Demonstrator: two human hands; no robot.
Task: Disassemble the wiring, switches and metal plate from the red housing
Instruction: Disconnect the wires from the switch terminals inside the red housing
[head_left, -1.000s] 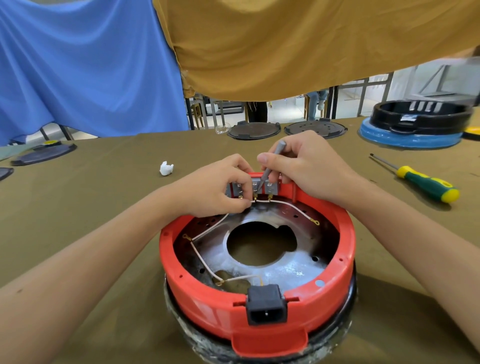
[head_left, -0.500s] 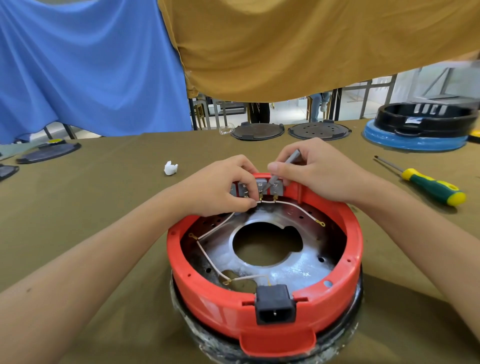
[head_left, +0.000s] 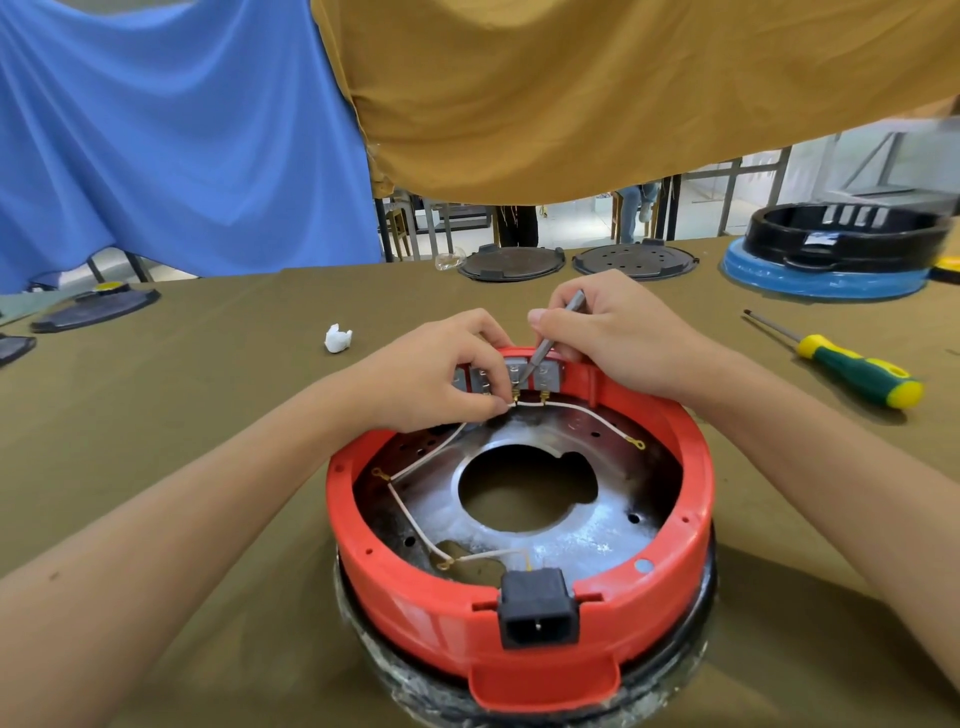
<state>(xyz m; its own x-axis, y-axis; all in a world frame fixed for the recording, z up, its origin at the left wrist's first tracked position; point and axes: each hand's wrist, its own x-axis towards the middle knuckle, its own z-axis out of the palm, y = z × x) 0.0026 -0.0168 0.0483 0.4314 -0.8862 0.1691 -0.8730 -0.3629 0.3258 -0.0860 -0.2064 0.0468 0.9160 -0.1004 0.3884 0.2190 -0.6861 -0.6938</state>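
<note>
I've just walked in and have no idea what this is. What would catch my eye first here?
Probably the round red housing in the middle of the olive-green table, with a shiny metal plate and thin white wires inside. At its far rim the right hand holds a slim grey tool while the left hand pinches a wire. A yellow-green screwdriver lies to the right.

The left hand covers part of the switches on the far wall of the red housing, so its fingertips' hold on the white wire cannot be made out. The right hand hides the middle of the thin grey tool. The housing's near base is cut by the bottom edge. The blue and black part at far right runs past the frame.
</note>
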